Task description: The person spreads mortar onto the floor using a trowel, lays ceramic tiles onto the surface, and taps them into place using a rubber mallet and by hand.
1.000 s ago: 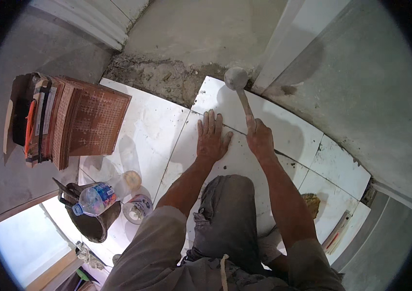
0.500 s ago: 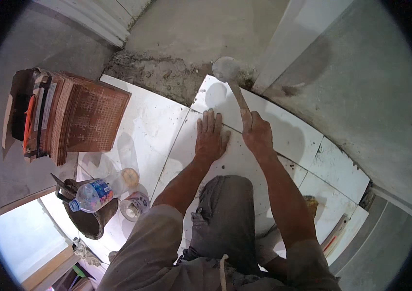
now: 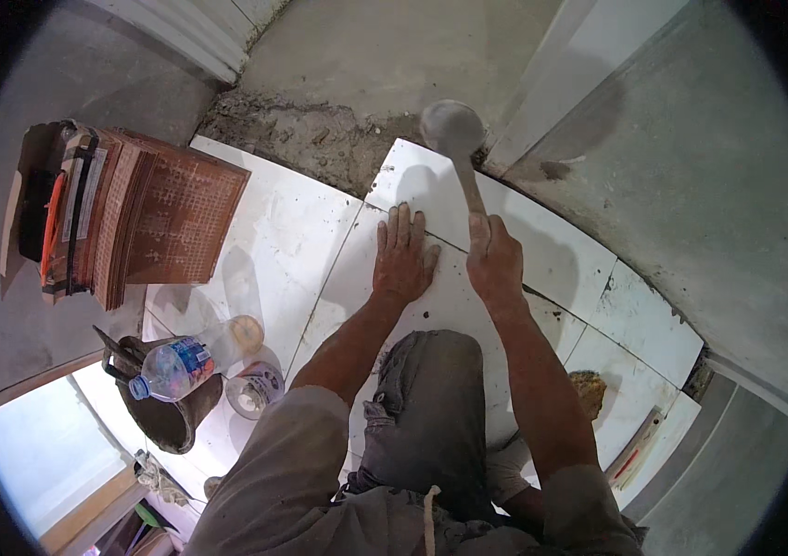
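Note:
My right hand (image 3: 494,252) is wrapped round the handle of a mallet (image 3: 452,128) with a pale, round head. The head is held above the far end of a white floor tile (image 3: 533,232) along the right wall, and its shadow falls on that tile. My left hand (image 3: 403,258) lies flat with fingers stretched out, palm down on the neighbouring white tile (image 3: 454,295), close to the joint between the two. Past the tiles' far edge runs a strip of rough grey mortar (image 3: 306,139).
On the left stands a stack of brown-backed tiles (image 3: 181,218). Nearer are a dark bucket (image 3: 181,431), a clear plastic bottle (image 3: 171,369) lying across it and a clear container (image 3: 255,389). A yellowish sponge-like lump (image 3: 589,394) and a spirit level-like bar (image 3: 637,449) lie right. Grey walls (image 3: 691,176) flank the floor.
The mallet has shifted a little to the right with my right hand, and its head looks larger, lifted off the tile. My left hand stays in place.

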Available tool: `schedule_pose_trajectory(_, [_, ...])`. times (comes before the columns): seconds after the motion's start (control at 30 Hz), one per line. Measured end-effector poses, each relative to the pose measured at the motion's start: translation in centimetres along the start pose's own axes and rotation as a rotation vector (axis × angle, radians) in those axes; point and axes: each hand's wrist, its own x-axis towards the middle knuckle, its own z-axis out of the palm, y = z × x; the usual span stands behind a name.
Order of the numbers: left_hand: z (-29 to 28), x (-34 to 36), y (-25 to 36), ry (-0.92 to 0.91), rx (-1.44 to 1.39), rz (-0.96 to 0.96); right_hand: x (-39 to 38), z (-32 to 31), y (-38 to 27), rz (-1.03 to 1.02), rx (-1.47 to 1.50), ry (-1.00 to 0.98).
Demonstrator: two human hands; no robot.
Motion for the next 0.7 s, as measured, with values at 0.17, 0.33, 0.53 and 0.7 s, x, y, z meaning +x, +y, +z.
schedule_pose_trajectory(0.17, [0.1,0.1,-0.1,-0.003,0.030,0.008,-0.8,0.0,1.3,-0.063,-0.390,-0.027])
schedule_pose_trajectory(0.33, [0.8,0.3,-0.1,-0.010,0.046,0.004,-0.7,-0.1,2.0,-0.297,-0.403,-0.030])
schedule_pose_trajectory(0.53, [1.3,0.1,0.4,-0.032,0.120,0.026,-2.8,-2.2,2.1,0.435,-0.296,-0.242])
schedule_pose_trajectory(0.7, [1.6,0.2,0.4,-0.031,0.108,0.053,-4.2,-3.8,1.6,0.227,-0.021,-0.112])
